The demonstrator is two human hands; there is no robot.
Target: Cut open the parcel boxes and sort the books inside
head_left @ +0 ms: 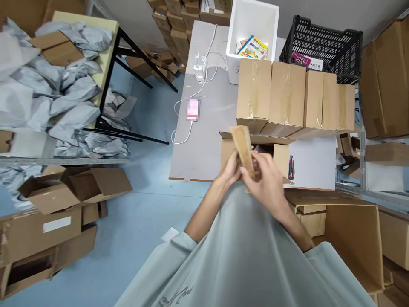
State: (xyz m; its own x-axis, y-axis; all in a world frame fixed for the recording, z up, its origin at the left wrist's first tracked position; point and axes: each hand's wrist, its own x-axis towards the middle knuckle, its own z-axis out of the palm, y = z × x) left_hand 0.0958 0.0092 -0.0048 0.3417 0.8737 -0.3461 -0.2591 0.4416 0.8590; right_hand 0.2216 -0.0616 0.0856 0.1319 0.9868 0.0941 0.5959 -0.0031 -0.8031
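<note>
A narrow tan cardboard box [242, 143] stands tilted between my hands, close to my body. My left hand [230, 169] grips its left side with bent fingers. On the other side, my right hand [267, 180] has its thumb and fingers closed around the lower part. Behind my hands, at the table's front edge, an opened cardboard box [281, 155] has its flaps spread; my hands hide much of its inside. A red and black utility knife [291, 167] lies just right of that box.
Several taped cartons [286, 96] line the table [204, 157]. Behind them are a white foam box [252, 25] with booklets and a black crate [322, 47]. A white cable and a phone [193, 109] lie left. Grey parcels [70, 85] cover a side table; an open carton [351, 238] stands right.
</note>
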